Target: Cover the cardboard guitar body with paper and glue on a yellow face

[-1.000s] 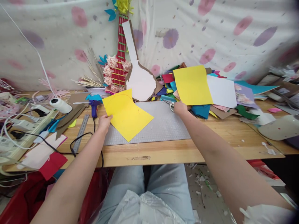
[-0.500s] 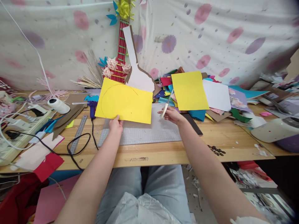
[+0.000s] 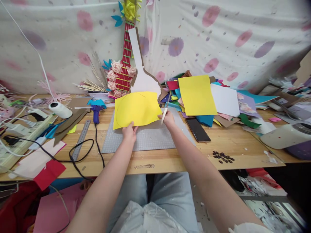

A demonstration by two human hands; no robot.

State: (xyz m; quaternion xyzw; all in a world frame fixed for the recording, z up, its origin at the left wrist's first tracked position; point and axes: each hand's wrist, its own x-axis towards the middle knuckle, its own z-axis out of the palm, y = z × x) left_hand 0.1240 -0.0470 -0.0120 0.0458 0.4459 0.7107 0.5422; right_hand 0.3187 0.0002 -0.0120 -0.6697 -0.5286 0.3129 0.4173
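Note:
A yellow sheet of paper (image 3: 137,110) with a drawn curved outline is held above the grey cutting mat (image 3: 148,140). My left hand (image 3: 130,132) pinches its lower edge, thumb on top. At the sheet's right edge, my right hand (image 3: 168,118) is closed around white-handled scissors (image 3: 164,115), whose blades point up and away from me. The fingers of that hand also touch the paper's right corner. Behind the sheet stands a white guitar-shaped cardboard cutout (image 3: 145,79), its lower part hidden, beside a red paper guitar (image 3: 123,72) with pink flowers.
A phone (image 3: 198,129) and dark button-like pieces (image 3: 223,157) lie to the right. Another yellow sheet (image 3: 197,94) leans on piled coloured paper. At left are a blue glue gun (image 3: 96,112), its black cable, a steel ruler (image 3: 81,139), a thread spool (image 3: 60,110) and a power strip (image 3: 26,139).
The yellow sheet has moved right and lower, and it now bends slightly. My right hand has come left with the scissors to the sheet's right edge, uncovering the phone.

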